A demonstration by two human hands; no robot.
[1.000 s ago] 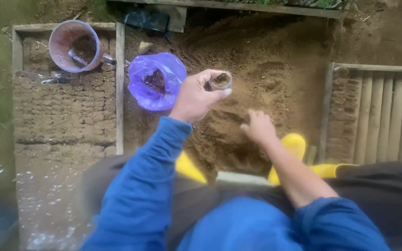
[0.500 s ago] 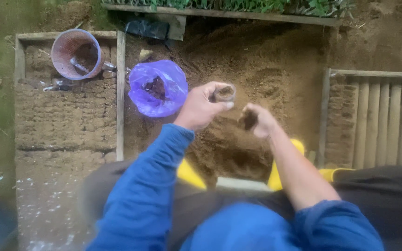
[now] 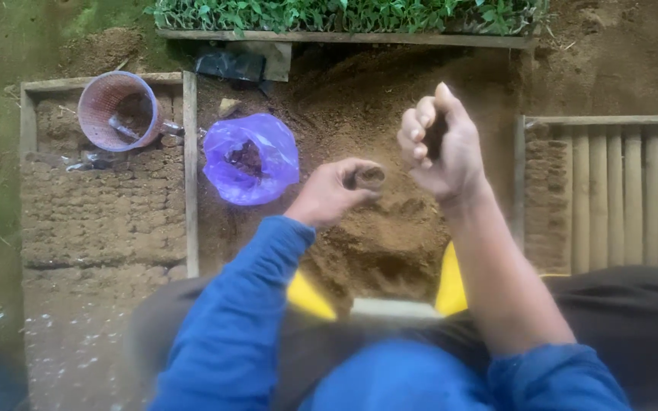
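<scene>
My left hand [image 3: 333,192] grips a small soil-filled seedling pot [image 3: 367,177] over a heap of brown soil [image 3: 390,236]. Raised to its right, my right hand [image 3: 439,141] is curled around a dark pinch of soil, fingers closed. A purple plastic bag [image 3: 251,158] with dark material inside lies open on the soil just left of my left hand. Both blue sleeves fill the lower part of the head view.
A wooden frame [image 3: 190,167] at left holds rows of packed soil pots, with a pink mesh basket [image 3: 116,110] at its top. Another frame [image 3: 611,190] with upright slats stands at right. Green seedlings [image 3: 344,15] line the back. Yellow boots [image 3: 451,285] sit below the heap.
My right hand has lifted from the soil heap with a pinch of soil and risen up and to the right. My left hand with the pot has stayed over the heap.
</scene>
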